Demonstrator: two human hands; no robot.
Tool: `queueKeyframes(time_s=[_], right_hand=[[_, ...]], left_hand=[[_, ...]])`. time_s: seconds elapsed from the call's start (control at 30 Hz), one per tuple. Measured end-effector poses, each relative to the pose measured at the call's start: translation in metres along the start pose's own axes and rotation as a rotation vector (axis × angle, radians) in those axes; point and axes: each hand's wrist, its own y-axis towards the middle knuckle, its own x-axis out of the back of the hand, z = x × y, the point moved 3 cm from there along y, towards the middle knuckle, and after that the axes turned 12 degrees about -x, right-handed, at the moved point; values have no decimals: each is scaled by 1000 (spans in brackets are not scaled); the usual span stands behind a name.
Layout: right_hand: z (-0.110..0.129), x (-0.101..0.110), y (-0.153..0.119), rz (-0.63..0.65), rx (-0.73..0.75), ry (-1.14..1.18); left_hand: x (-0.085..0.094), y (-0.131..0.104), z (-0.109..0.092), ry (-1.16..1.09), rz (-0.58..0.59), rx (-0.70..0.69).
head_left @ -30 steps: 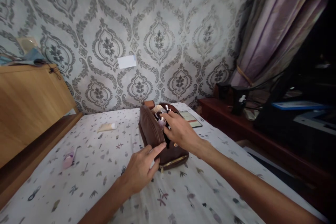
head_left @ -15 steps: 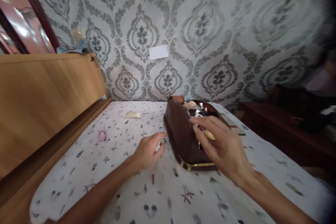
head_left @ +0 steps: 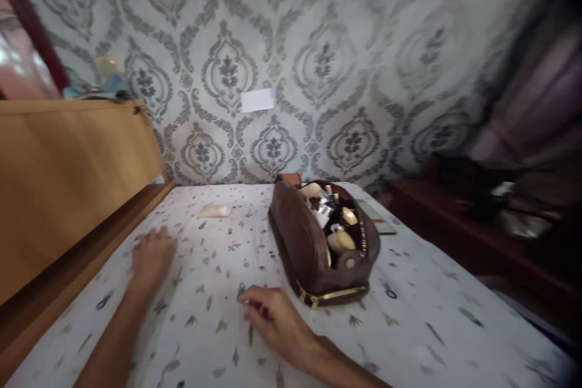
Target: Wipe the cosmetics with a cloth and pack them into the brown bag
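A brown toiletry bag (head_left: 297, 236) stands on the patterned white sheet with its zip open. Inside it are a yellowish rounded item (head_left: 343, 241), a cream-coloured piece (head_left: 349, 215) and several silvery packs (head_left: 325, 203). My left hand (head_left: 154, 254) reaches down to the sheet on the left, its fingers blurred; whatever lies under it is hidden. Left of the bag's front corner, my right hand (head_left: 277, 321) hovers with loosely bent fingers and thumb apart, nothing visible between them. A cream tube with a white cap (head_left: 213, 211) lies flat beyond my hands.
A wooden board (head_left: 73, 176) borders the bed on the left. Behind is a patterned wall with a white card (head_left: 257, 100) on it. A flat greenish item (head_left: 382, 225) lies right of the bag, and dark red furniture (head_left: 436, 224) stands farther right.
My right hand has moved from over the bag's opening to the sheet at its left. My left hand has moved left, to where the small pink item lay, which no longer shows.
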Motion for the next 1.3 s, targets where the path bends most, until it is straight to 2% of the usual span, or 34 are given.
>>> queueKeyframes(time_s=[0.1, 0.17, 0.27, 0.33, 0.37, 0.47, 0.53, 0.67, 0.73, 0.8, 0.93, 0.97, 1.17, 1.3], right_hand=[[-10, -10, 5, -9, -108, 126], [-17, -14, 7, -16, -125, 219], [-25, -17, 9, -9, -126, 366], [-30, -18, 10, 12, -144, 481], [-32, -18, 11, 34, -156, 546], [-33, -16, 13, 88, -155, 730], [-32, -13, 15, 92, -129, 839], [-30, -9, 17, 99, -59, 973], [-31, -8, 19, 99, -57, 1004], [-32, -6, 19, 82, -85, 1030], [-33, -2, 20, -30, -122, 1025], [-32, -1, 20, -52, -128, 1025], [-27, 3, 16, -59, -133, 1039], [-25, 2, 15, -55, -137, 1101]], left_hand=[[-11, 0, 14, 30, 141, 110], [-18, 0, 18, 68, 198, 134], [-21, 4, 22, 117, 169, 112], [-19, 9, 22, -7, 119, 85], [-17, 12, 19, -145, 97, 71], [-7, 12, -6, -704, 100, -14], [0, 4, -36, -975, 190, -108], [4, -26, -95, -1120, 516, -345], [0, -35, -113, -1131, 586, -406], [-3, -38, -121, -1145, 566, -411], [0, -34, -121, -1106, 332, -437], [2, -34, -121, -1096, 307, -449], [7, -48, -132, -983, 342, -570], [0, -56, -137, -1020, 212, -449]])
